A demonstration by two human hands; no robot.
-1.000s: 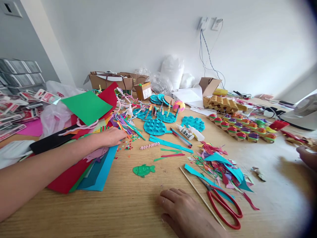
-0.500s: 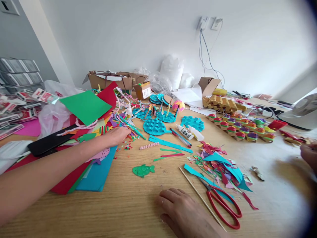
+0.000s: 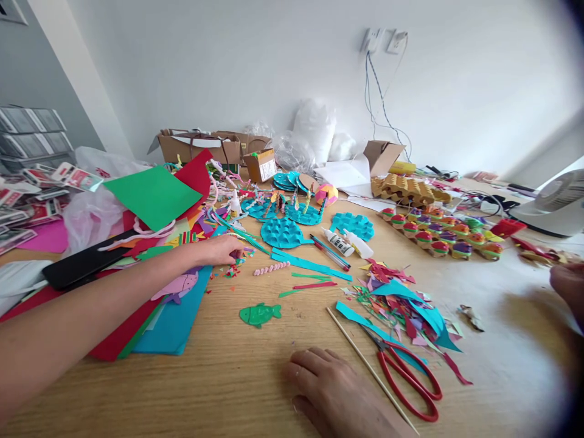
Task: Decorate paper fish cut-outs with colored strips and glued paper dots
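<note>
Scraps [image 3: 233,269] beyond the green fish [image 3: 260,314] are overhung by the left hand [image 3: 225,249], fingers narrowed, any hold untellable; nearside, the right hand [image 3: 326,383] is laid flat.

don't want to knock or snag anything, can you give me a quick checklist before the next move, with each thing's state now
1. Right hand free: ok, palm down on the table, nothing visible in it.
2. Left hand free: cannot tell, its fingertips are down among small paper scraps.
3. Green fish clear of both hands: ok, flat on the table.
4. Scissors clear of paper: not ok, lying across a blue strip.
5. Labelled glue bottle upright: not ok, on its side.
</note>
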